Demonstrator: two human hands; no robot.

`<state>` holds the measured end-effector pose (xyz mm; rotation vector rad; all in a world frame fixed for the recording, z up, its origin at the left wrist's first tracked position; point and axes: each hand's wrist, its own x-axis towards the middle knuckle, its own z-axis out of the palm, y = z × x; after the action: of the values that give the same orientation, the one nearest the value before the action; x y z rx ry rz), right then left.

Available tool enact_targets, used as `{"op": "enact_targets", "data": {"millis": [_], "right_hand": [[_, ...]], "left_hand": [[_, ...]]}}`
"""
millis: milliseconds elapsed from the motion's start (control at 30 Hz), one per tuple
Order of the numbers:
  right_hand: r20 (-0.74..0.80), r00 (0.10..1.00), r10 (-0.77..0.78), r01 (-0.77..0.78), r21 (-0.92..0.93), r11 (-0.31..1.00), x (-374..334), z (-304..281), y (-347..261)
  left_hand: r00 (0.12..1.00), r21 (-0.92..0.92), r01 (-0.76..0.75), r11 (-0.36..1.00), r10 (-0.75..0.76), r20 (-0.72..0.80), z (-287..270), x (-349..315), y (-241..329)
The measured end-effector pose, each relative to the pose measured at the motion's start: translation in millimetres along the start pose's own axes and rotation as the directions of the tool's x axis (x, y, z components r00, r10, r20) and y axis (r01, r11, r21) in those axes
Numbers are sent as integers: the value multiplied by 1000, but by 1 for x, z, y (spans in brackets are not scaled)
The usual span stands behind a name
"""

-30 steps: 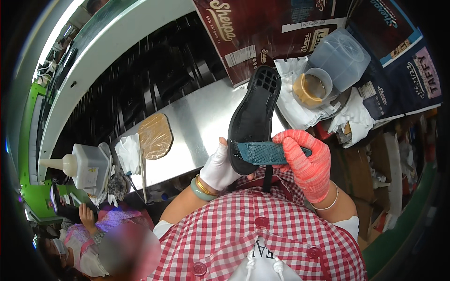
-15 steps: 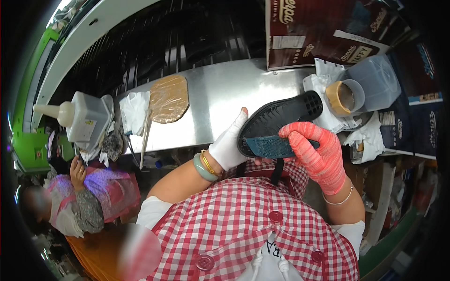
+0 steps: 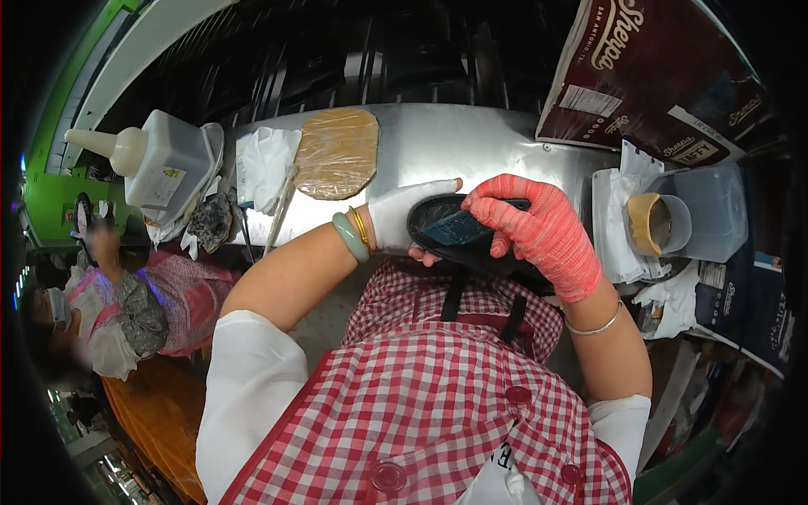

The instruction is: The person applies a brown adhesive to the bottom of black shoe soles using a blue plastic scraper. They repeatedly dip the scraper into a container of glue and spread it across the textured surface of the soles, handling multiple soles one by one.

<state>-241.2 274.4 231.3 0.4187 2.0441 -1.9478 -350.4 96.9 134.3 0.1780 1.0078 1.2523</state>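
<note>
A black shoe sole (image 3: 475, 254) is held low in front of me, at the near edge of the metal table. My left hand (image 3: 397, 212), in a white glove with bare fingertips, grips its left end, thumb above and fingers beneath. Over the sole lies a blue-teal textured strip (image 3: 457, 226). My right hand (image 3: 539, 231), in a pinkish-red knitted glove, bends over the strip and pinches it. That hand hides the strip's right end and much of the sole's right part.
On the metal table (image 3: 429, 151) lie a wrapped brown pad (image 3: 338, 153) and white cloths (image 3: 271, 168). A spouted bottle (image 3: 172, 160) stands left. At right are a tape roll (image 3: 646, 224), a clear plastic container (image 3: 715, 210) and a maroon carton (image 3: 640, 84). A co-worker (image 3: 151, 307) is at far left.
The sole has tipped and swung round; its holed right end, raised before, is now lower and behind my right hand. Both hands remain on the work. The view has shifted, moving the table items rightward.
</note>
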Motion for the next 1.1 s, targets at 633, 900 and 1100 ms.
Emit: {"op": "enact_targets", "data": {"millis": [633, 900, 1100], "right_hand": [[32, 995, 99, -95, -119, 988, 16, -46, 11], [-22, 991, 131, -133, -194, 972, -7, -74, 22], [-190, 981, -32, 38, 31, 999, -35, -64, 12]], "left_hand": [[960, 72, 277, 958, -279, 17, -37, 23, 31], [963, 162, 268, 950, -269, -13, -30, 22, 38], [971, 94, 233, 968, -236, 27, -20, 19, 34]]}}
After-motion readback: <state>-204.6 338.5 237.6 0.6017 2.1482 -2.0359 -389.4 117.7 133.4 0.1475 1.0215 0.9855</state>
